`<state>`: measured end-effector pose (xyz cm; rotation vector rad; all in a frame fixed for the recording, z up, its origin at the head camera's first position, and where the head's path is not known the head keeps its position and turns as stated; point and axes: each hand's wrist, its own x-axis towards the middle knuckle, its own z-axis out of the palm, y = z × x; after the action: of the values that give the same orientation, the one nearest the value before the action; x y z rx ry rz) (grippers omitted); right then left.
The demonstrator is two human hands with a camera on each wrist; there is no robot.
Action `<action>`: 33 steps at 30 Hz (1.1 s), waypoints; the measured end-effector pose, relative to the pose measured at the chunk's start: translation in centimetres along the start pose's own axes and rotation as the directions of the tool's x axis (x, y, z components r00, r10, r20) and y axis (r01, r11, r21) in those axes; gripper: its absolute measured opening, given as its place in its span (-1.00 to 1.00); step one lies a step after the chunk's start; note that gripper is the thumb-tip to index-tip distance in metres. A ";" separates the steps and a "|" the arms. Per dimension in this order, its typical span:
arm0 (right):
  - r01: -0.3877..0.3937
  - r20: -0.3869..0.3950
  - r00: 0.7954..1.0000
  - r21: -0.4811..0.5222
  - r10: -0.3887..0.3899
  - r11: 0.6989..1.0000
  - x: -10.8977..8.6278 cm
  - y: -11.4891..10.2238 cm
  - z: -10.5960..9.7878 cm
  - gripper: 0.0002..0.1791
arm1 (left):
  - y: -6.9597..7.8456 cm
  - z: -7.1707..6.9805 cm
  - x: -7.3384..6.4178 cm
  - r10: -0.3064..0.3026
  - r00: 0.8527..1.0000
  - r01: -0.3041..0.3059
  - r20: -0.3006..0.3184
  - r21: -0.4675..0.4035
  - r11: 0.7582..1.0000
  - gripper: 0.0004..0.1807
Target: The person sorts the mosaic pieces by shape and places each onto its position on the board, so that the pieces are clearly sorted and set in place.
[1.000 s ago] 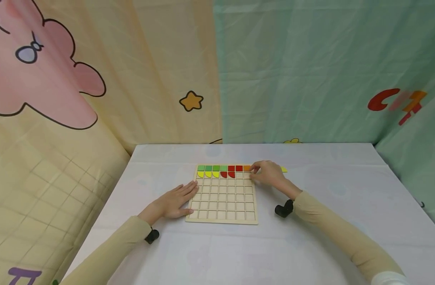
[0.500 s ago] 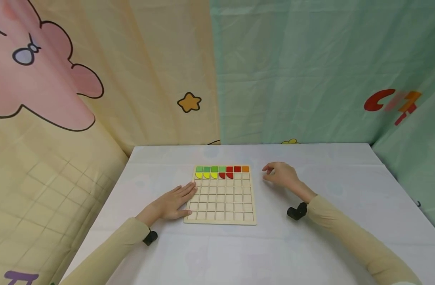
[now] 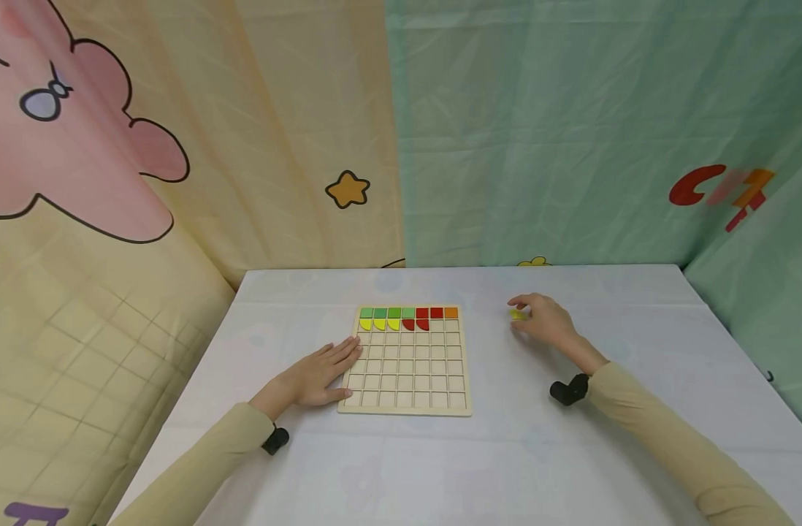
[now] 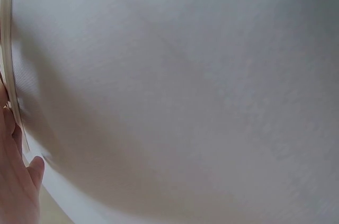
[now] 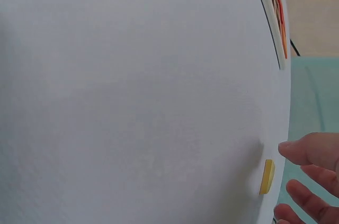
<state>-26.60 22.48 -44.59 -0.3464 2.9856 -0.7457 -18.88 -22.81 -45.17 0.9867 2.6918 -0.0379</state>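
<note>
A light wooden grid board (image 3: pixel 405 394) lies on the table. Green square tiles (image 3: pixel 380 313), two red squares and an orange square tile (image 3: pixel 451 313) fill its far row. Below them sit three yellow quarter-round pieces (image 3: pixel 379 324) and two red ones (image 3: pixel 408 325). My left hand (image 3: pixel 313 375) lies flat, its fingertips on the board's left edge. To the right of the board, my right hand (image 3: pixel 544 318) reaches over a loose yellow piece (image 3: pixel 516 315) on the cloth. In the right wrist view, thumb and fingers are spread, apart from that yellow piece (image 5: pixel 267 177).
A white cloth covers the table (image 3: pixel 401 467). Behind it hang printed curtains, cream (image 3: pixel 296 146) on the left and green (image 3: pixel 539 146) on the right. Each wrist wears a black camera; the right one (image 3: pixel 568 390) hangs just above the cloth.
My right hand has left the orange tile at the board's far right corner and moved right to the loose yellow piece. My left hand keeps its place on the board's edge.
</note>
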 end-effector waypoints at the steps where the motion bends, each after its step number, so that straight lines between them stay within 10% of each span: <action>1: -0.004 0.004 1.000 0.001 0.004 1.000 0.1 0.2 0.0 -0.50 | 0.0 0.0 0.0 -0.002 1.000 0.002 0.001 0.001 1.000 -0.12; 16: -0.039 0.044 0.998 -0.021 0.040 0.999 0.0 1.3 0.2 -0.45 | -0.2 0.3 0.1 -0.010 1.000 0.010 0.000 -0.005 1.000 -0.11; 33: 0.127 0.112 0.986 -0.045 -0.121 0.991 2.0 2.0 -0.4 -0.61 | -0.2 0.3 0.0 0.001 1.000 -0.002 -0.004 -0.021 1.000 -0.11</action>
<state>-28.96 23.90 -45.17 -0.5610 2.9062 -0.6371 -18.94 -23.04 -45.42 0.9836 2.6893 -0.0082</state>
